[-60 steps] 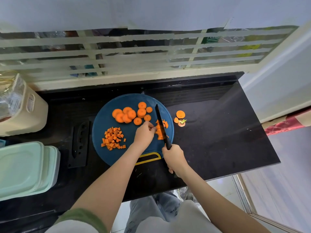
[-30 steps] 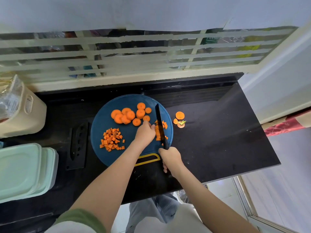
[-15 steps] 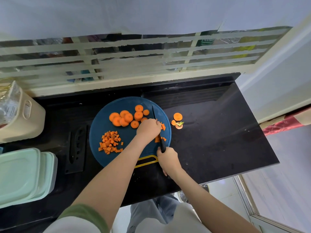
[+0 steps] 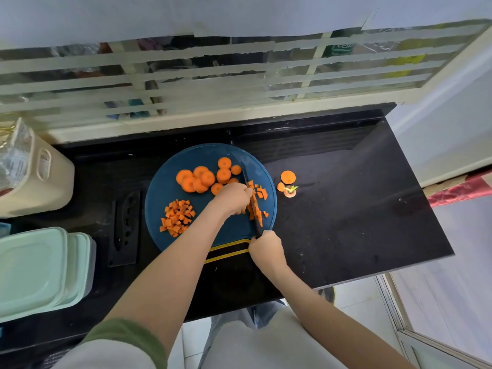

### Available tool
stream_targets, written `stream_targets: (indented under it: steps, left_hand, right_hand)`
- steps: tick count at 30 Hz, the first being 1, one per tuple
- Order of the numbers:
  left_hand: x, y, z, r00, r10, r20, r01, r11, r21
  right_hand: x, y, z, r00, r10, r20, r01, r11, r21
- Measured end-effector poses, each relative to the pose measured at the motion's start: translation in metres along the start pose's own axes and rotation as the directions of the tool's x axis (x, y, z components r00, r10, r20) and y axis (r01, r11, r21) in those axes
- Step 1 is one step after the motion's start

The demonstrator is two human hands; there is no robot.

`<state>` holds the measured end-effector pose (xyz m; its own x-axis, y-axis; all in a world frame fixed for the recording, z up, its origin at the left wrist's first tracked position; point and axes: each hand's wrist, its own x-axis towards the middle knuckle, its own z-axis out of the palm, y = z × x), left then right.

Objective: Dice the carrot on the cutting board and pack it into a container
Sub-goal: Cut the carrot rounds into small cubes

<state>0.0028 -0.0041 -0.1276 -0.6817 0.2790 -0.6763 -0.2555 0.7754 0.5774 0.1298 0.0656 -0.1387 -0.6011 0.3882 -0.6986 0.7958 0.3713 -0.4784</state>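
My right grip [image 4: 266,250] holds the knife [image 4: 257,229], now further through the carrot strips [image 4: 260,221] my left grip [image 4: 234,198] pinches on the board's [image 4: 165,187] right side. Whole slices [image 4: 203,178] wait, so dicing continues.

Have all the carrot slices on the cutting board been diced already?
No, round carrot slices lie whole at the far side of the cutting board.

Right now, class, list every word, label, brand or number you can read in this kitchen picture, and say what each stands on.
Nothing here can be read for certain.
Green label behind the window grille: white letters, too blurred to read.
Clear bag at the left edge: printed lines, too small to read.
Beige container: oval mark on its side, unreadable.
Cutting board and knife: no text shows.
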Motion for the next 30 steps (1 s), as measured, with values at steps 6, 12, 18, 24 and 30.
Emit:
stream_targets:
  steps: [6,12,18,24,30]
  left_hand:
    - [-0.010,0.006,0.005,0.997,0.061,-0.051,-0.058,0.997,0.050]
    - [-0.020,0.001,0.007,0.961,0.115,-0.253,-0.149,0.982,-0.120]
    - [-0.024,-0.014,-0.003,0.895,-0.026,-0.445,-0.216,0.848,-0.485]
    - [-0.046,-0.011,-0.015,0.998,-0.017,0.061,0.064,0.232,-0.971]
    - [-0.069,-0.039,-0.035,0.984,0.017,0.179,0.173,0.187,-0.967]
  right_hand:
    - [0.001,-0.002,-0.012,0.999,0.005,0.052,-0.011,0.993,0.114]
    - [-0.005,0.004,-0.030,0.991,-0.035,0.130,-0.012,0.939,0.345]
    - [-0.013,-0.004,-0.056,0.918,-0.190,0.348,-0.023,0.851,0.524]
    - [-0.017,-0.017,-0.050,0.770,-0.310,0.557,-0.124,0.785,0.608]
    - [-0.015,-0.025,-0.028,0.706,-0.313,0.636,-0.176,0.792,0.585]
